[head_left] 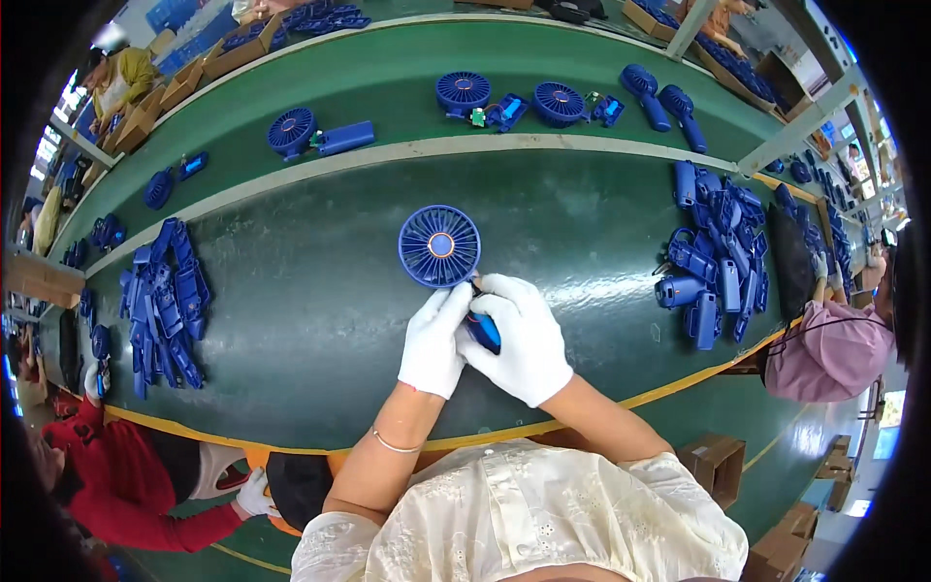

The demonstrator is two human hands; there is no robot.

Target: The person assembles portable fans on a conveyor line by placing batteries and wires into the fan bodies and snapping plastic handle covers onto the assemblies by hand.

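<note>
A blue handheld fan (pixel 440 246) with a round slatted head and an orange-ringed centre is between my white-gloved hands, over the green worktable. My left hand (pixel 435 339) pinches it just below the round head. Around its lower part, where a shiny blue piece (pixel 484 332) shows beside dark material, my right hand (pixel 517 337) is closed. The fingers of both hands meet there and hide the joint between head and lower part.
Blue plastic casing parts lie in a pile (pixel 167 306) on the left and another pile (pixel 716 257) on the right. Beyond the pale rail, a green belt (pixel 407 107) carries several fans, some with exposed circuit boards. Co-workers sit on both sides, one in a red sleeve (pixel 145 485).
</note>
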